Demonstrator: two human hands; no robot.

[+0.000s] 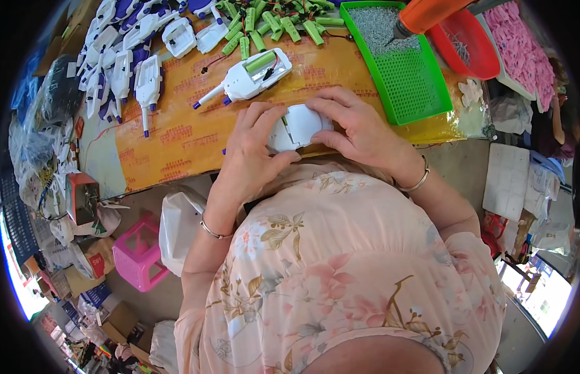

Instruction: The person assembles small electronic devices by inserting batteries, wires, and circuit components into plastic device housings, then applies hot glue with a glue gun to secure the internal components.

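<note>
A white case [302, 124] is held up by the front edge of the desk [159, 149]. The left hand [252, 134] has its grip clamped on the left side, and the right hand [357, 124] has its grip clamped on the right side. A thin gap seems to run across it, but the hands hide a lot. Just behind lies an open case [239, 81] with a green battery [260, 62]. More batteries [271, 23] are piled farther back. White and purple cases [121, 75] lie toward the left edge. A green basket [409, 90] is near the right edge.

A white plastic housing [280, 140] is held by the bench [178, 146] edge, its smooth white cover [305, 124] leaving a narrow gap toward the left.
</note>
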